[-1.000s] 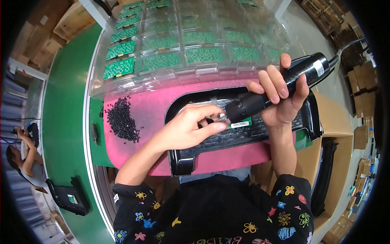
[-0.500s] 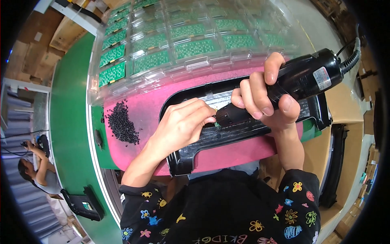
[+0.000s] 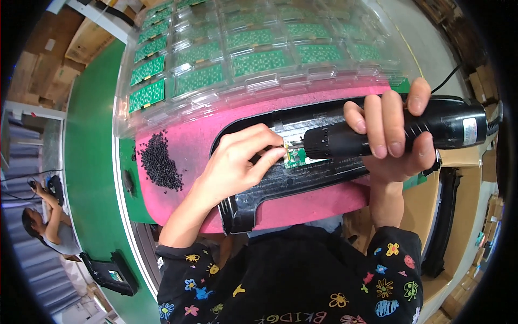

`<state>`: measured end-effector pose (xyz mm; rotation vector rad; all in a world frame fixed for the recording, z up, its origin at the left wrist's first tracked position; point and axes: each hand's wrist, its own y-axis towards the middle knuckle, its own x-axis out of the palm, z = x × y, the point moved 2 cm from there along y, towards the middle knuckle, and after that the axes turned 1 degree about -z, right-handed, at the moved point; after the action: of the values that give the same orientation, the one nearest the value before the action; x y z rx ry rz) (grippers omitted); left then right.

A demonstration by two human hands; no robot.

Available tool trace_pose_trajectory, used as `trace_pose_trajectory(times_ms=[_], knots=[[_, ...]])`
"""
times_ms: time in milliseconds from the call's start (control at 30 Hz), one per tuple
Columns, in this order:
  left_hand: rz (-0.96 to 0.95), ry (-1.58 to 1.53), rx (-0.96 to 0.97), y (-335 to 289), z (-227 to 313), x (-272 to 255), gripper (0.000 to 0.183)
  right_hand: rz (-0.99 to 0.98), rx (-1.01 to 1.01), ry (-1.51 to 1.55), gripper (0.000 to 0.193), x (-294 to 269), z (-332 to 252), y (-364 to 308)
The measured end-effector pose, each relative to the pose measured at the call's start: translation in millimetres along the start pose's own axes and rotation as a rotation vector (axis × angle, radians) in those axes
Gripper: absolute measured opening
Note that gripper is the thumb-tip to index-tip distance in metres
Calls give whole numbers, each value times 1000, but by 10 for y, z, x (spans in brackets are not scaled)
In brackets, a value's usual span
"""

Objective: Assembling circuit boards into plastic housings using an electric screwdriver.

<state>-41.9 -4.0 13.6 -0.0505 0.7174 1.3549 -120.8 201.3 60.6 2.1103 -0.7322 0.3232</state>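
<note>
My right hand is wrapped round a black electric screwdriver, held nearly level with its bit pointing left. The thumb and forefinger of my left hand are pinched by the bit's tip; what they hold, if anything, is too small to make out. Under the bit, a small green circuit board lies in a long black plastic housing. The housing rests on a pink mat. Part of the housing is hidden under my hands and the screwdriver.
A heap of small black screws lies on the mat's left. Stacked clear trays of green boards stand behind. At right, a cardboard box holds a black part. Another black housing sits left, near another person.
The screwdriver has moved right and levelled out, its nose drawing back from my left fingers and uncovering the board. My left hand stays almost in place.
</note>
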Motion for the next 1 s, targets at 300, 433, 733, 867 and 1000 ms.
trace_pose_trajectory(times_ms=[300, 433, 733, 867, 1000], knots=[[0, -29, 35, -29, -30, -4, 11, -49, 57, -57, 34, 30, 53, -10], [-50, -7, -5, 17, 6, 0, 12, -28, 76, -113, 30, 99, -2, 10], [-19, 96, -87, 30, -20, -21, 8, -32, 110, -245, 32, -51, -186, 35], [-33, 152, -128, 11, 4, -18, 11, 44, 157, -416, 31, -186, -99, 58], [-130, 204, -109, 31, 1, -33, 13, 91, 195, -487, 29, -223, -67, 73]])
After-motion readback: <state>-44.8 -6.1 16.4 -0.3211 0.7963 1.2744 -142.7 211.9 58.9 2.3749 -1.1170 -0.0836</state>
